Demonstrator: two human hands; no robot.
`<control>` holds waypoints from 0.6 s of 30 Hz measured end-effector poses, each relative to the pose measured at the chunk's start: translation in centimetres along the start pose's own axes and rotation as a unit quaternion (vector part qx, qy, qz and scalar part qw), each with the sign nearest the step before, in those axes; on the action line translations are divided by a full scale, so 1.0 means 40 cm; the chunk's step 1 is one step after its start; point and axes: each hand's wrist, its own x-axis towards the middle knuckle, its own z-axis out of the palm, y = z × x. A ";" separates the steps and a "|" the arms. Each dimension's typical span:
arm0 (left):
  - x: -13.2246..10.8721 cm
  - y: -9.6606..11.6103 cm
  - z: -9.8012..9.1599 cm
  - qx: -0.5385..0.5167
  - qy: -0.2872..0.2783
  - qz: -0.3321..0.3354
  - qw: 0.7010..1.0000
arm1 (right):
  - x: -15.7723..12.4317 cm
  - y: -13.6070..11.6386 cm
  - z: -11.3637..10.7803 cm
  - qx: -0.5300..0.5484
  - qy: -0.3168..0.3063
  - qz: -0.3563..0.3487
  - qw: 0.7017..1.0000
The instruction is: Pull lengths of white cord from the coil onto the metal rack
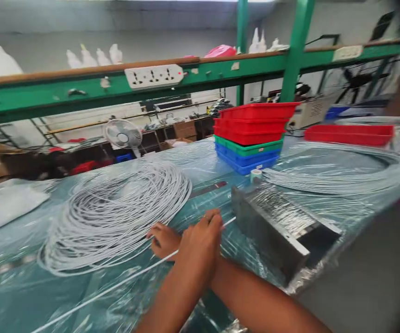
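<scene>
My arms are crossed over a bench covered in clear film point(19, 286). My left hand point(202, 238) lies on top, fingers closed round a single white wire point(116, 286) that runs from the lower left to a grey metal block point(272, 226). My right hand point(161, 240) sits under the left forearm, fingers curled on the same wire beside a large coil of white wire point(116, 217).
A second, wider wire coil point(342, 178) lies at the right behind the block, with a small tape roll point(255, 175) near it. Stacked red, green and blue trays point(252, 134) and one red tray point(349, 134) stand farther back. A green shelf rail with a power strip point(153, 76) runs overhead.
</scene>
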 end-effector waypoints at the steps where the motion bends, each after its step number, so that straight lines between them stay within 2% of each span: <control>1: 0.034 0.022 0.019 -0.018 -0.021 0.023 0.999 | 0.001 0.000 -0.002 -0.006 -0.006 -0.005 1.000; 4: 0.099 0.059 0.035 -0.073 -0.090 0.060 0.991 | 0.002 0.000 -0.006 -0.018 -0.030 -0.020 0.999; 7: 0.125 0.058 0.028 -0.141 -0.136 0.050 0.979 | 0.004 -0.001 -0.008 -0.021 -0.040 -0.018 0.999; 12: 0.127 0.044 0.031 -0.201 -0.125 0.041 0.971 | 0.007 0.003 -0.003 -0.016 -0.041 -0.018 0.999; 18: 0.112 0.057 0.029 -0.229 -0.118 0.023 0.966 | 0.003 0.028 0.016 -0.023 -0.038 -0.041 0.998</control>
